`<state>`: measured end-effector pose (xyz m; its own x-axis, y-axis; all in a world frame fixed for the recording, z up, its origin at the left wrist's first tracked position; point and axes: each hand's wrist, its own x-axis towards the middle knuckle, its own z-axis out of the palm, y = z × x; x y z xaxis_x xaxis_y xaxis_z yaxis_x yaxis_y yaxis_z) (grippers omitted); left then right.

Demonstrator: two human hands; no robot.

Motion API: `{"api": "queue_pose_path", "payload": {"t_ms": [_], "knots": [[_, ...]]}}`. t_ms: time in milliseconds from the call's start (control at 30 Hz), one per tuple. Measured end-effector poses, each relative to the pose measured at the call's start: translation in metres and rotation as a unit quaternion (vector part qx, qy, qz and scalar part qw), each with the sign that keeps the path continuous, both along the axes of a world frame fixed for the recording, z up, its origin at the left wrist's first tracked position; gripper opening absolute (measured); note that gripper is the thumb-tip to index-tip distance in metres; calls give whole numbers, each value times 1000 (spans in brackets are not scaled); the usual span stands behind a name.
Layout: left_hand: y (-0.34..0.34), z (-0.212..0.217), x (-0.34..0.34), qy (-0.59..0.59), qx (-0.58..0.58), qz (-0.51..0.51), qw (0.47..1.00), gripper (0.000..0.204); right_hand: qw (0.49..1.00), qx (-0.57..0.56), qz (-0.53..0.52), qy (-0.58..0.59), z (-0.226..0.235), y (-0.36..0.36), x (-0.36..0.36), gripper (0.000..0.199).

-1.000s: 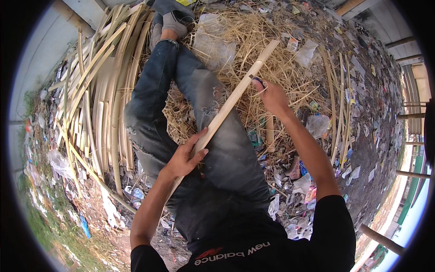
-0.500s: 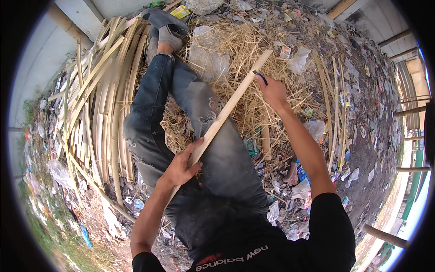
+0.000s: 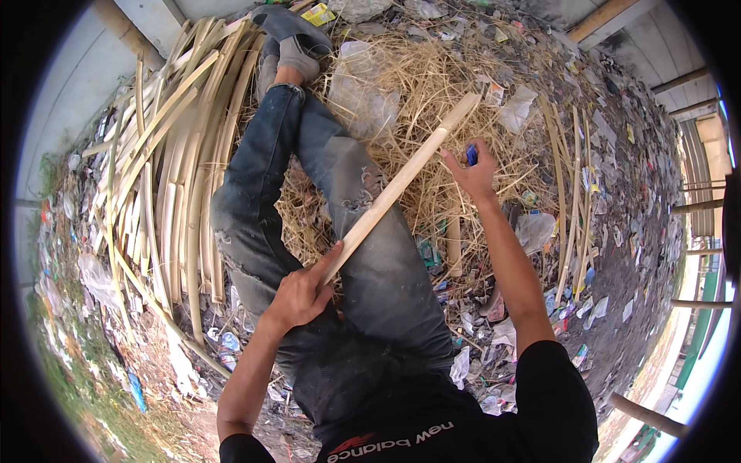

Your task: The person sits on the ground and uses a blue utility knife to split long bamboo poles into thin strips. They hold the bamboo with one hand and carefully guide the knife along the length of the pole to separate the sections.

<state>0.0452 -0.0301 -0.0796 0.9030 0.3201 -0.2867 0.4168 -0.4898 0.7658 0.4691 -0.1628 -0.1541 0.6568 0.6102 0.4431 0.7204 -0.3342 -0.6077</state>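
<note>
Through the head camera I look down on a wide stretch of littered ground (image 3: 629,231), dark earth strewn with paper and plastic scraps. On the left lies a big pile of long, pale wooden strips (image 3: 185,174), heaped side by side and mostly pointing away from me. At the top centre, a tangled, straw-coloured heap of shavings (image 3: 432,73) spreads over the ground. Between these two, the person's legs reach up and to the left in worn, dark jeans (image 3: 394,270), torn at the knee, the feet close together. A black shirt (image 3: 409,417) fills the bottom edge. A few more thin strips (image 3: 571,201) lie on the ground at the right. The single strip (image 3: 397,185) being worked lies slantwise over the thigh, its flat pale face up, its far end above the shavings and its near end hidden at the left hand (image 3: 302,297). That hand grips the strip, forefinger stretched along it. The right hand (image 3: 476,174) is just beside the strip near its far end, fingers curled around a small tool with a blue handle (image 3: 472,155), thumb pointing at the wood; I cannot make out the blade.
</note>
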Motion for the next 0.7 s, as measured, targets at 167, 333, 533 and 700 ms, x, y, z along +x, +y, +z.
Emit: {"api": "queue_pose_path", "payload": {"t_ms": [167,333,533,700], "knots": [[-3,-1,-1,-11,5,9,1000,87,991,75,14,-105,20,25,-6,26],[-1,0,2,4,9,2,1000,86,997,10,72,-35,11,30,23,23],[1,4,3,17,-3,-6,1000,83,949,50,-8,312,-4,41,38,20],[2,-2,-1,0,-5,-7,1000,81,711,375,9,595,-13,43,45,27]]}}
